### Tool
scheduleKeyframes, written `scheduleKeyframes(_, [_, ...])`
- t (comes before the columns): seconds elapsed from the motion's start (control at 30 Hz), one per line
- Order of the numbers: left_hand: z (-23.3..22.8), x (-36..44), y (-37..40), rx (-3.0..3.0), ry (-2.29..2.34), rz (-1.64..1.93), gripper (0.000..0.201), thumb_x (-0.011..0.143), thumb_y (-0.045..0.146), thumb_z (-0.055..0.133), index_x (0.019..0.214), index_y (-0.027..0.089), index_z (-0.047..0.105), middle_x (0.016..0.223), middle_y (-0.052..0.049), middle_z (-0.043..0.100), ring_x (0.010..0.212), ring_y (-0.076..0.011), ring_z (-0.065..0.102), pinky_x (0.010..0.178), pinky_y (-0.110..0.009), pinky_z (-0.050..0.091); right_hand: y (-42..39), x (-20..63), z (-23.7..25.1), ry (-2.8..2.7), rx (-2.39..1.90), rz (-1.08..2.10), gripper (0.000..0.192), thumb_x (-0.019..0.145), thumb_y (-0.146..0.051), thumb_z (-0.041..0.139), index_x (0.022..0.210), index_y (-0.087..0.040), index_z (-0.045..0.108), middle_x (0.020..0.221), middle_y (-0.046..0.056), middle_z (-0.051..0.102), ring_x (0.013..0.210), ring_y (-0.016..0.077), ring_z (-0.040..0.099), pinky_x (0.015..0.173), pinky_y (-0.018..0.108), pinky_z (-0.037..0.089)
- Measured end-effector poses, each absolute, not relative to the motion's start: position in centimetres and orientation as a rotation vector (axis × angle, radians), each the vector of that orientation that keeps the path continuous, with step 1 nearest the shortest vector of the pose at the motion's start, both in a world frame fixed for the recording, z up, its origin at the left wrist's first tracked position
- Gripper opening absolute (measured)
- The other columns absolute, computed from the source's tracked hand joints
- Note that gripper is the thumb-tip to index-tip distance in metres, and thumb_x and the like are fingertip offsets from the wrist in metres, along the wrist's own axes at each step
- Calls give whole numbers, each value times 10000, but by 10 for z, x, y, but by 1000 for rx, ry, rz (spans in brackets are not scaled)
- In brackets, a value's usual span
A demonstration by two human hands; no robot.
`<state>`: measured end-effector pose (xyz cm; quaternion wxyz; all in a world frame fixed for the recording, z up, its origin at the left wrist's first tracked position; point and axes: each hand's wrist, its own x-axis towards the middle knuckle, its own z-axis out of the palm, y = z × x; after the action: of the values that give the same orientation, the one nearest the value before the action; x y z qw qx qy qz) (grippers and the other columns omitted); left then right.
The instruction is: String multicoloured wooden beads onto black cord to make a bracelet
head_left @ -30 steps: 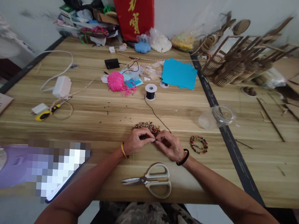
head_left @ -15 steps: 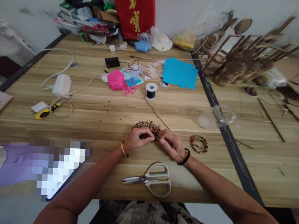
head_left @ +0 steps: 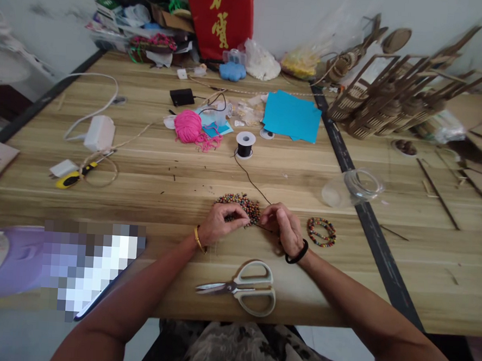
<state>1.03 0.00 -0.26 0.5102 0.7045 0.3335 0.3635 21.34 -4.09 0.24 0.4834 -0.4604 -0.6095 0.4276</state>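
L hand (head_left: 222, 225) has its grip pinched shut at the near edge of the bead pile (head_left: 239, 206); fingertips look closed on 1 bead or the cord end, too small to tell which. R hand (head_left: 281, 226) has its grip pinched shut on the black cord (head_left: 252, 181), which runs from the fingers up across the bench (head_left: 162, 192) to the black cord spool (head_left: 245, 144). Fingertips of both hands sit just beside each other, w/ the pile touching the L fingers.

To do this threading well, I'd judge: hold the cord end short and stiff past the R fingertips, bring bead hole square to it, leave slack toward the spool so nothing tugs the end out. Work low over the pile so a dropped bead lands back in it.

Pose: both wrists rest on the bench, forearms angled in from the near edge, palms turned down and inward. L wrist carries a gold bangle (head_left: 198, 239), R wrist a black band (head_left: 296, 254).

Around: a finished bead bracelet (head_left: 321, 232) lies just R of the R hand, scissors (head_left: 244, 292) near the bench edge below both hands, a clear plastic cup (head_left: 352, 187) on its side further R, pink yarn (head_left: 189, 128) and blue paper (head_left: 292, 116) well beyond the spool.
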Motion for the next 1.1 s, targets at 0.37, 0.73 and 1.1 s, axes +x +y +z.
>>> scheduleKeyframes(0.37, [1, 11, -1, 1706, 832, 861, 182, 799, 293, 672, 758, 117, 695, 747, -74, 695, 695, -147, 613, 666, -260, 478, -40, 213, 1, -1615, -1069, 1016, 279, 948, -442, 497, 914, -185, 600, 735, 25, 633, 623, 129, 566, 566, 253, 462])
scheduleKeyframes(0.73, [3, 12, -1, 1764, 806, 854, 122, 795, 238, 662, 758, 126, 695, 756, -66, 697, 716, -149, 622, 714, -275, 484, -37, 209, -7, -1926, -956, 766, 84, 889, -265, 612, 906, -185, 628, 813, 48, 663, 675, 130, 596, 601, 247, 489])
scheduleKeyframes(1.1, [3, 12, -1, 1794, 817, 864, 142, 802, 248, 666, 747, 120, 693, 742, -72, 696, 703, -150, 622, 691, -270, 491, -37, 209, -6, -1881, -993, 772, 101, 897, -277, 604, 898, -186, 646, 783, 49, 660, 648, 135, 584, 557, 246, 467])
